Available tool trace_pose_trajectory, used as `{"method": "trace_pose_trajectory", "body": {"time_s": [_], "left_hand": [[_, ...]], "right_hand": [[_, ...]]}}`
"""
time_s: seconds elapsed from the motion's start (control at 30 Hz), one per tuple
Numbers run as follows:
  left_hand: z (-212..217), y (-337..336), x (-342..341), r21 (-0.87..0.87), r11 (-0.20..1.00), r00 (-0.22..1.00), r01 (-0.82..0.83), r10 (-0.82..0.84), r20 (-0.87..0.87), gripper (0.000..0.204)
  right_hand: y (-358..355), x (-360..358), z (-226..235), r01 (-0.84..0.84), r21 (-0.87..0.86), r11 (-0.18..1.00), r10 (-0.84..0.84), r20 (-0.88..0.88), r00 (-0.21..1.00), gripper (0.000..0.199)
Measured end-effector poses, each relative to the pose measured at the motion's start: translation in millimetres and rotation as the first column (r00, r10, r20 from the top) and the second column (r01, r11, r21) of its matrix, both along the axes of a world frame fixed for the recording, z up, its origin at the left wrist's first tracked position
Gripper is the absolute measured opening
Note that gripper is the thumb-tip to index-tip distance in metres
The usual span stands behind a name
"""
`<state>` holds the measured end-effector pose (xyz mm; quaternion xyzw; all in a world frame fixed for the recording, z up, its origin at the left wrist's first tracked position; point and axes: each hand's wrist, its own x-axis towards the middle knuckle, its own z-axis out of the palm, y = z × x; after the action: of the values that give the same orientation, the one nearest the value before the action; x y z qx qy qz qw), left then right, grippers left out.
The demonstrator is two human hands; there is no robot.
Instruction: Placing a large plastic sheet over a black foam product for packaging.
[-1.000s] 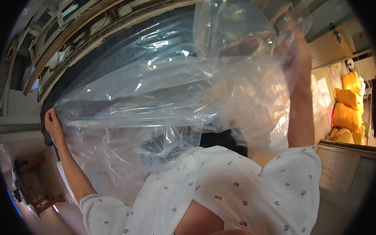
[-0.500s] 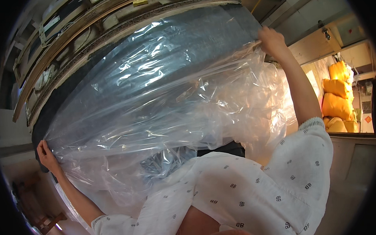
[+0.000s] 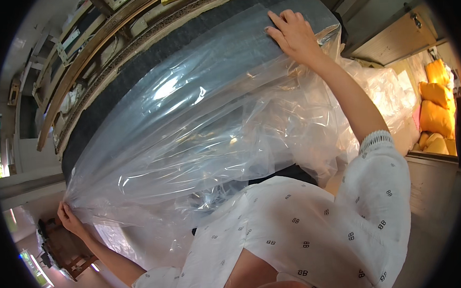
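Across the dark counter spreads a clear plastic sheet, glossy and crumpled, hanging past the near edge. At the counter's left end, the left hand pinches the sheet's gathered border; toward its right end, the right hand lies spread open on the plastic. Wooden rails run beyond the counter; right of it, orange bundles are stacked, contents hidden.

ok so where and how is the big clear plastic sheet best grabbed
Probably by the bunched left end of the big clear plastic sheet, pinched from the left, where the left hand grips it: the folds converge there into a narrow gather. Its upper part, under the spread right hand, lies nearly flat over the wide black surface, likely giving little to pinch.
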<state>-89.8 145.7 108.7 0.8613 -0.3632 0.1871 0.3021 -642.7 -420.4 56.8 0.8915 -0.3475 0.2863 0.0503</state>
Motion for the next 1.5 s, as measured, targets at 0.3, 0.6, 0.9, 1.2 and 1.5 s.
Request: {"method": "trace_pose_trajectory", "body": {"time_s": [0.3,0.6,0.9,1.2,1.5], "left_hand": [[15.0,33.7,-64.7,-0.128,0.984,0.980,-0.122,0.099,-0.173,0.028],[1.8,60.9,-128.3,-0.184,0.967,0.959,-0.176,0.126,-0.254,0.026],[-72.2,109.7,-173.0,-0.177,0.881,0.826,-0.439,0.318,-0.466,0.023],[-95.0,94.8,-181.0,-0.199,0.850,0.778,-0.488,0.320,-0.540,0.027],[-63.8,76.8,-141.5,-0.392,0.790,0.748,-0.471,0.122,-0.652,0.023]], "right_hand": [[0.2,-12.0,-0.4,0.021,-0.230,0.973,-0.052,-0.130,0.990,0.033],[-51.6,-4.3,-4.2,0.130,0.116,0.985,-0.144,0.118,0.983,0.026],[-47.9,-10.3,33.8,-0.013,0.401,0.916,-0.004,0.043,0.999,0.045],[-74.5,5.0,61.9,0.009,0.791,0.611,0.279,-0.226,0.933,0.019],[-80.2,4.0,51.5,-0.366,0.647,0.668,0.273,0.245,0.930,0.007]]}}
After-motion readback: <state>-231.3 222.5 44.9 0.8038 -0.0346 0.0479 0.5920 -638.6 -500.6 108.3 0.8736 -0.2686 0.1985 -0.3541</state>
